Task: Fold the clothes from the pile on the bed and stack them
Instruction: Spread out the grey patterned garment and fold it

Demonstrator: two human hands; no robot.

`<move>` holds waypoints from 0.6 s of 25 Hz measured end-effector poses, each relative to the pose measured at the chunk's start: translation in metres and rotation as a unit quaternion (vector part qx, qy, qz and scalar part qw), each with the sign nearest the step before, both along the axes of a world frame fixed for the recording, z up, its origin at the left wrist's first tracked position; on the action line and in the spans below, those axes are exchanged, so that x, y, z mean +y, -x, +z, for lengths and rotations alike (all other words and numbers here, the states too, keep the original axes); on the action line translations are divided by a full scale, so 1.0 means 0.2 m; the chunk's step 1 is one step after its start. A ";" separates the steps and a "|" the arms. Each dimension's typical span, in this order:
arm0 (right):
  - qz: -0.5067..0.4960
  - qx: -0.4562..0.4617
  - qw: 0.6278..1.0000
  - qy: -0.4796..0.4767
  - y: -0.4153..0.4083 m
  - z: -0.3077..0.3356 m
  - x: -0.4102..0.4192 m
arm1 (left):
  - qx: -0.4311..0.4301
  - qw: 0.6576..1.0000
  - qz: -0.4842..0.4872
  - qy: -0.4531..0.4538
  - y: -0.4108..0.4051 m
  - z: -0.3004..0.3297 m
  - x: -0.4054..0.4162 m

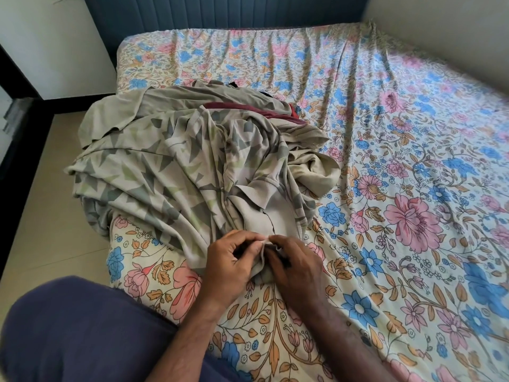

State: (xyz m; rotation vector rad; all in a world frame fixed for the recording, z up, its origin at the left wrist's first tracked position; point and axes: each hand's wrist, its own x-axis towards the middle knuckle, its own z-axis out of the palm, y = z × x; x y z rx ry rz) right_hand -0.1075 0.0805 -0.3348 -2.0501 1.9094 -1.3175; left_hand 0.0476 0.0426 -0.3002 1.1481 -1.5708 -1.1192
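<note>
A pile of clothes lies on the left half of the bed [385, 188]. On top is a beige polo shirt with a grey and green leaf print [165, 166], its collar and placket turned toward me. Under it lie a plain khaki garment [170, 99], a maroon garment [248, 108] and a beige piece [311, 166]. My left hand [228, 266] and my right hand [294, 268] sit close together at the shirt's near end. Both pinch the fabric at the foot of the placket, thumbs and fingertips almost meeting.
The bed carries a floral sheet in pink, blue and orange, with its right half bare. A blue headboard [220, 12] stands at the back, a wall on the right. Tiled floor [35, 202] runs along the left. My knee in dark blue cloth [82, 332] is at the bottom left.
</note>
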 end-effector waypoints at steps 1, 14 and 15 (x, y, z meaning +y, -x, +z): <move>-0.005 0.002 1.000 -0.002 0.00 0.00 0.00 | 0.007 1.000 -0.003 -0.012 0.00 0.01 0.00; 0.014 0.004 0.999 -0.041 0.00 -0.01 0.00 | -0.076 0.994 0.050 0.057 0.04 0.00 0.02; 0.021 -0.003 0.999 -0.043 0.01 0.00 0.00 | -0.076 0.994 0.053 0.049 0.04 0.00 0.01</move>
